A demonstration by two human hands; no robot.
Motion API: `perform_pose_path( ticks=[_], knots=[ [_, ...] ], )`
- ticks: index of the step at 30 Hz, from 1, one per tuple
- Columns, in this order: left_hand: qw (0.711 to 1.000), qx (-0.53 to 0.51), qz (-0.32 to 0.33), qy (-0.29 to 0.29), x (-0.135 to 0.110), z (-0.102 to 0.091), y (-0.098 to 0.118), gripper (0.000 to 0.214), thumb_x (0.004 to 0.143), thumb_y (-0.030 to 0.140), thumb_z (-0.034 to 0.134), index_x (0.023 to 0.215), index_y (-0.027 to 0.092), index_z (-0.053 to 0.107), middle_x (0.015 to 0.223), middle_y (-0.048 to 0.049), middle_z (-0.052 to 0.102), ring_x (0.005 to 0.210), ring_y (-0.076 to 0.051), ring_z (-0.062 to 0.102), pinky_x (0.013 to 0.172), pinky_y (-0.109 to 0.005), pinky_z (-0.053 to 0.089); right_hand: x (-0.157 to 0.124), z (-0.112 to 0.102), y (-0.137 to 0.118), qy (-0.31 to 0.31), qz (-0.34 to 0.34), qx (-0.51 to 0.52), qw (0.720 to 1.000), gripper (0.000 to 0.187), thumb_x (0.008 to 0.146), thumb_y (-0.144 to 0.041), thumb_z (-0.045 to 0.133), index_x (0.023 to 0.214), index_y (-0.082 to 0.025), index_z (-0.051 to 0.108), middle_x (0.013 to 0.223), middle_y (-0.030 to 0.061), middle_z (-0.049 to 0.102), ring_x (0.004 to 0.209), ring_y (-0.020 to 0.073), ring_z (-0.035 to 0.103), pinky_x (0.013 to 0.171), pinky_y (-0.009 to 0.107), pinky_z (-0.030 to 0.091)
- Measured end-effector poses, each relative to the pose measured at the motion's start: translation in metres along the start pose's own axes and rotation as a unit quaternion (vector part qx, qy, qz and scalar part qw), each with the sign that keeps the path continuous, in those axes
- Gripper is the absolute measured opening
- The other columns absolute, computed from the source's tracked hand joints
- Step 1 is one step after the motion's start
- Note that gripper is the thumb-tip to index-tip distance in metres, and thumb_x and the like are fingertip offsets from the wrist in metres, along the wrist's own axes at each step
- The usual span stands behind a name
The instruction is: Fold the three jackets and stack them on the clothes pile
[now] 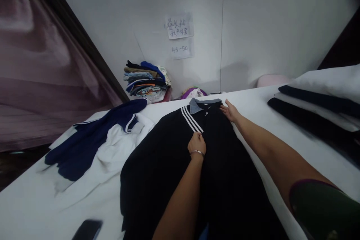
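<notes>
A black jacket (157, 165) with three white shoulder stripes and a grey-blue collar (197, 105) lies flat on the white table (33, 202), collar pointing away from me. My left hand (197, 143), a bracelet on its wrist, rests on the jacket's chest just below the stripes with its fingers curled down against the cloth. My right hand (230, 111) lies flat and open on the jacket's right shoulder beside the collar.
A navy and white garment (95, 142) lies crumpled to the left of the jacket. Folded dark and white clothes (317, 101) are stacked at the right. A pile of folded clothes (146, 80) stands against the back wall under paper notes. A dark phone (87, 229) lies near the front edge.
</notes>
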State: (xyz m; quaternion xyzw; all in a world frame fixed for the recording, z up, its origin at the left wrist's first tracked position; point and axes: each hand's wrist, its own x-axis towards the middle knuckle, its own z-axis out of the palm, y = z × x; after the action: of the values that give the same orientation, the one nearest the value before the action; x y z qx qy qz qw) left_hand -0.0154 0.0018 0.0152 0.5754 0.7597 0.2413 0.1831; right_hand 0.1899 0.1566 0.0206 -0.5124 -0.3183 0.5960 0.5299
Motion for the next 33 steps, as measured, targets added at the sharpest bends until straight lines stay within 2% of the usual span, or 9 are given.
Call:
perform_pose_path(
  ticks=[3, 6, 13, 17, 20, 24, 27, 30, 33],
  knots=[
    [1.000, 0.013, -0.001, -0.004, 0.000, -0.001, 0.002, 0.018, 0.089, 0.028, 0.043, 0.097, 0.029, 0.059, 0.095, -0.0022, 0.071, 0.089, -0.021, 0.065, 0.071, -0.029, 0.041, -0.041, -0.013, 0.004, 0.009, 0.009, -0.009, 1.000, 0.054, 0.090, -0.041, 0.043, 0.139, -0.019, 0.036, 0.131, 0.0133, 0.053, 0.107, 0.0168, 0.059, 0.092, 0.030, 0.048],
    [0.999, 0.030, 0.001, -0.013, 0.000, -0.002, 0.005, 0.020, 0.089, 0.029, 0.042, 0.099, 0.028, 0.060, 0.096, -0.0036, 0.071, 0.091, -0.021, 0.065, 0.072, -0.029, 0.042, -0.098, -0.029, 0.012, 0.003, 0.005, -0.025, 1.000, 0.063, 0.083, -0.029, 0.058, 0.140, -0.023, 0.033, 0.130, 0.0118, 0.055, 0.108, 0.0161, 0.060, 0.093, 0.029, 0.048],
    [0.996, 0.059, 0.017, -0.068, 0.005, -0.013, 0.013, 0.025, 0.091, 0.034, 0.040, 0.098, 0.026, 0.063, 0.102, -0.0054, 0.069, 0.097, -0.019, 0.063, 0.078, -0.027, 0.043, -0.251, -0.063, 0.030, -0.046, 0.039, -0.141, 0.988, 0.072, 0.079, -0.031, 0.065, 0.143, -0.026, 0.033, 0.143, 0.0106, 0.044, 0.123, 0.0233, 0.050, 0.101, 0.042, 0.043],
    [0.994, 0.061, 0.031, -0.089, -0.005, -0.031, 0.018, 0.032, 0.090, 0.041, 0.044, 0.105, 0.021, 0.063, 0.115, -0.0094, 0.064, 0.106, -0.021, 0.059, 0.085, -0.028, 0.043, -0.321, -0.081, 0.041, -0.055, 0.045, -0.159, 0.985, 0.076, 0.079, -0.034, 0.063, 0.145, -0.027, 0.028, 0.144, 0.0118, 0.041, 0.120, 0.0250, 0.052, 0.086, 0.038, 0.054],
    [0.994, 0.064, 0.062, -0.069, -0.035, -0.041, 0.018, 0.036, 0.088, 0.040, 0.047, 0.116, 0.021, 0.058, 0.131, -0.0099, 0.053, 0.119, -0.023, 0.049, 0.095, -0.031, 0.039, -0.363, -0.088, 0.053, -0.072, 0.056, -0.167, 0.982, 0.085, 0.075, -0.037, 0.066, 0.147, -0.030, 0.022, 0.142, 0.0117, 0.043, 0.117, 0.0258, 0.054, 0.071, 0.033, 0.059],
    [0.980, 0.075, 0.180, -0.035, -0.098, -0.040, 0.011, 0.034, 0.088, 0.036, 0.049, 0.118, 0.022, 0.058, 0.137, -0.0066, 0.047, 0.123, -0.023, 0.043, 0.100, -0.033, 0.037, -0.402, -0.086, 0.073, -0.094, 0.074, -0.164, 0.979, 0.092, 0.071, -0.032, 0.068, 0.148, -0.032, 0.018, 0.129, 0.0107, 0.052, 0.091, 0.0196, 0.064, 0.059, 0.031, 0.060],
    [0.960, 0.087, 0.256, -0.066, -0.139, -0.035, 0.005, 0.034, 0.087, 0.038, 0.051, 0.116, 0.023, 0.059, 0.135, -0.0050, 0.050, 0.122, -0.022, 0.044, 0.100, -0.034, 0.037, -0.413, -0.077, 0.082, -0.101, 0.070, -0.174, 0.977, 0.090, 0.068, -0.024, 0.067, 0.147, -0.028, 0.023, 0.092, 0.0011, 0.059, 0.063, 0.0116, 0.061, 0.051, 0.028, 0.057],
    [0.942, 0.123, 0.288, -0.121, -0.160, -0.034, 0.001, 0.031, 0.086, 0.040, 0.053, 0.110, 0.023, 0.061, 0.126, -0.0039, 0.057, 0.117, -0.021, 0.048, 0.099, -0.036, 0.037, -0.416, -0.067, 0.081, -0.098, 0.040, -0.138, 0.985, 0.078, 0.068, -0.022, 0.064, 0.140, -0.023, 0.036, 0.064, -0.0087, 0.045, 0.049, 0.0093, 0.056, 0.046, 0.025, 0.054],
    [0.936, 0.165, 0.281, -0.132, -0.164, -0.036, 0.001, 0.026, 0.084, 0.035, 0.054, 0.106, 0.023, 0.063, 0.121, -0.0042, 0.060, 0.114, -0.022, 0.049, 0.096, -0.037, 0.038, -0.417, -0.059, 0.078, -0.097, 0.038, -0.076, 0.992, 0.070, 0.068, -0.022, 0.062, 0.135, -0.020, 0.042, 0.058, -0.0102, 0.041, 0.047, 0.0094, 0.056, 0.046, 0.024, 0.052]
  ],
)
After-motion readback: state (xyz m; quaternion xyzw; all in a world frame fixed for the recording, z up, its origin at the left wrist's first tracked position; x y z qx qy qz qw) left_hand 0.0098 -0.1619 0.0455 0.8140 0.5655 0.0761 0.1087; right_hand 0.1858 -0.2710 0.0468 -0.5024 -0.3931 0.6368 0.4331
